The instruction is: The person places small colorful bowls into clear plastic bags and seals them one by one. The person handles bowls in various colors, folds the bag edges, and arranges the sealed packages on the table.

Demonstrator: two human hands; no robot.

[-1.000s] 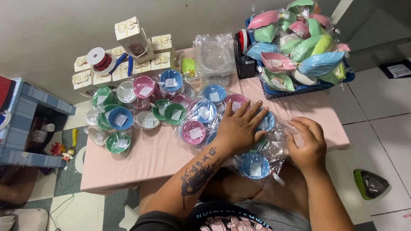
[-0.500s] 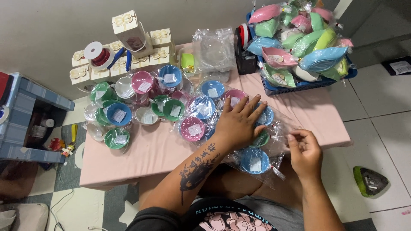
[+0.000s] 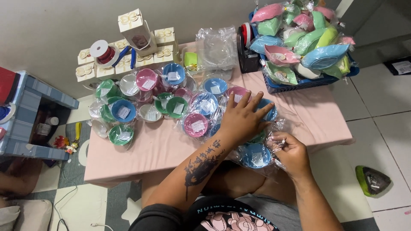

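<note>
Room: a plain grey wall (image 3: 51, 25) at the back and a floor of big pale tiles (image 3: 381, 107).
Bench: a low bench (image 3: 145, 149) under a smooth pink cloth, set against the wall.
Blue basket: a blue basket (image 3: 299, 83) at the right back of the bench, piled high with soft pink, green and blue packs in shiny wrap.
Wrapped bowls: many small round bowls (image 3: 171, 102) in pink, green, blue and white, each in a clear, crinkly bag, spread over the middle of the bench.
White boxes: little square boxes (image 3: 128, 51) with bows, stacked at the back left.
Left hand: the left hand (image 3: 242, 119) lies flat with fingers spread, pressing on the wrapped bowls near the front edge.
Right hand: the right hand (image 3: 291, 149) is curled, pinching the clear bag.
Blue bowl: a round blue bowl (image 3: 256, 156) in its clear bag sits at the front edge, just beside the right hand.
</note>
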